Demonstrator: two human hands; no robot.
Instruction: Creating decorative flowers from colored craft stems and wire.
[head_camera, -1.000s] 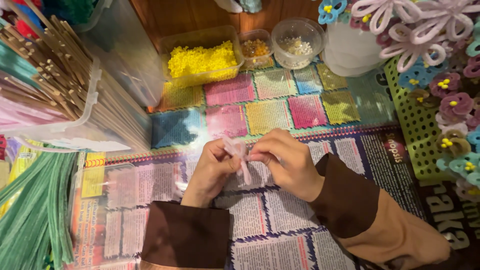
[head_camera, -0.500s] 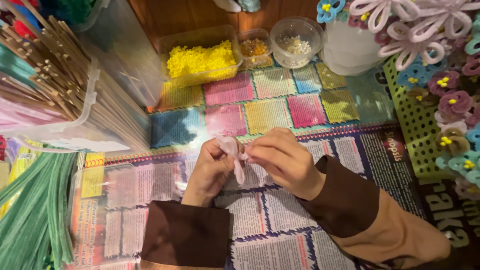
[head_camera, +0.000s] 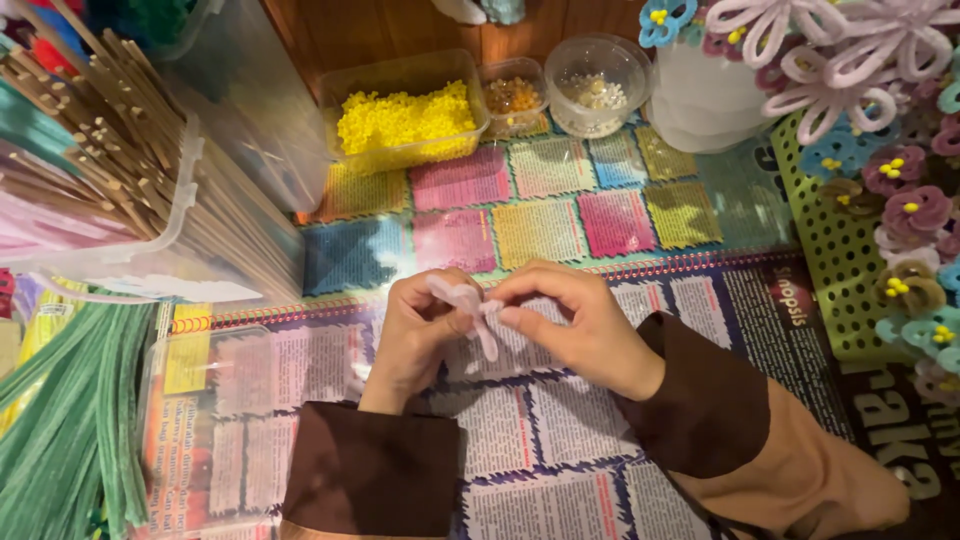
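Bending a pale pink pipe cleaner at the tabletop's middle.
Left hand and right hand both pinch it closed; short, firm grips beside each bend should keep loops even.

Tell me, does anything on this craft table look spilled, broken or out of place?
Nothing stands out. The yellow beads sit inside their clear tub, the two small bead cups stand upright, and both hands, left hand and right hand, pinch a pale pink pipe cleaner.
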